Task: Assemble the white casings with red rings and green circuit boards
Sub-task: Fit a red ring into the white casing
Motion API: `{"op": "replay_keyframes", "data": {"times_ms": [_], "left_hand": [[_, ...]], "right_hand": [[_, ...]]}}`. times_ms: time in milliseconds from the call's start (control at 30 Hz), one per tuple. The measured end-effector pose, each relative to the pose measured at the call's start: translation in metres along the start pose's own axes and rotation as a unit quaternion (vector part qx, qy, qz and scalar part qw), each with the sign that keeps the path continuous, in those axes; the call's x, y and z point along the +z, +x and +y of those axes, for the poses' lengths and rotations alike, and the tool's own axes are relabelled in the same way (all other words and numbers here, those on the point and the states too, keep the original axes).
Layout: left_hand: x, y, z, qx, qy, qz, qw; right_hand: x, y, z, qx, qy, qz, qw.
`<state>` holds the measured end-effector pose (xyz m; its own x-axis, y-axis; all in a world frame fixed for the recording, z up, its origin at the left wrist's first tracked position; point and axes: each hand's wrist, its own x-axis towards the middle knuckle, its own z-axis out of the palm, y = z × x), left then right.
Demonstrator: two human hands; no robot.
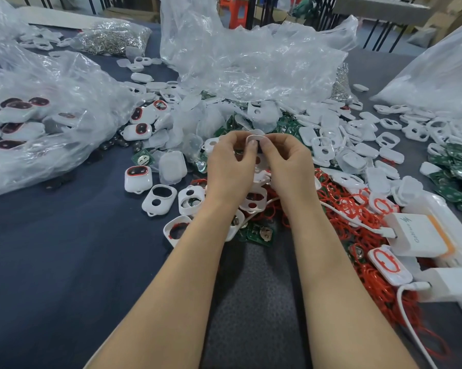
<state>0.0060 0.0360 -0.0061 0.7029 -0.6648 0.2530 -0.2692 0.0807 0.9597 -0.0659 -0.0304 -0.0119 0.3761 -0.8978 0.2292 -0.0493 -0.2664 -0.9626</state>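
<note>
Starting at far left, a clear bag [38, 123] lies on the dark counter [51, 262], w/ finished units showing through the plastic, red rims round dark centres. Further back sits a small bag of metal bits [112, 38]. Right of the clear bag, loose finished units [138, 179] & empty white shells [159, 199] lie scattered, one green board [141, 158] just beside them. Centre back: a big crumpled plastic sheet [251, 62] lies over a heap of white parts.

In front of it both forearms reach in from the bottom edge. Left grip [229, 166] & right grip [285, 161] meet above the heap, off the counter, backs to the camera. Both pinch one white casing [254, 137] btwn thumbs & fingertips, fingers curled round it from either side. Whether a ring or board sits in it, can't tell; fingers hide most of it. More shells & green parts lie below the wrists.

Right of the right grip, a tangled pile of red rings [339, 209] spreads toward the near edge, a white cable [352, 219] crossing it. Further right a white charger [421, 233] w/ an orange edge sits on a white block, a ringed shell [387, 265] just beside it. Far right: a board pile [453, 177], and behind it a second bag [437, 70]
</note>
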Motion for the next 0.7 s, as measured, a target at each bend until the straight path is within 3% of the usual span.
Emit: {"op": "replay_keyframes", "data": {"times_ms": [133, 333, 700], "left_hand": [[0.0001, -0.0012, 0.0001, -0.011, -0.013, -0.017, 1.0], [-0.003, -0.0007, 0.0016, -0.024, -0.036, 0.0, 0.999], [-0.0019, -0.0025, 0.0043, -0.01, 0.0, -0.004, 1.0]], "right_hand": [[-0.0006, -0.0012, -0.001, -0.019, -0.021, 0.02, 0.999], [-0.0056, -0.0004, -0.0046, -0.009, 0.006, -0.034, 0.999], [0.0042, -0.0019, -0.0035, -0.024, -0.06, 0.007, 0.998]]}}
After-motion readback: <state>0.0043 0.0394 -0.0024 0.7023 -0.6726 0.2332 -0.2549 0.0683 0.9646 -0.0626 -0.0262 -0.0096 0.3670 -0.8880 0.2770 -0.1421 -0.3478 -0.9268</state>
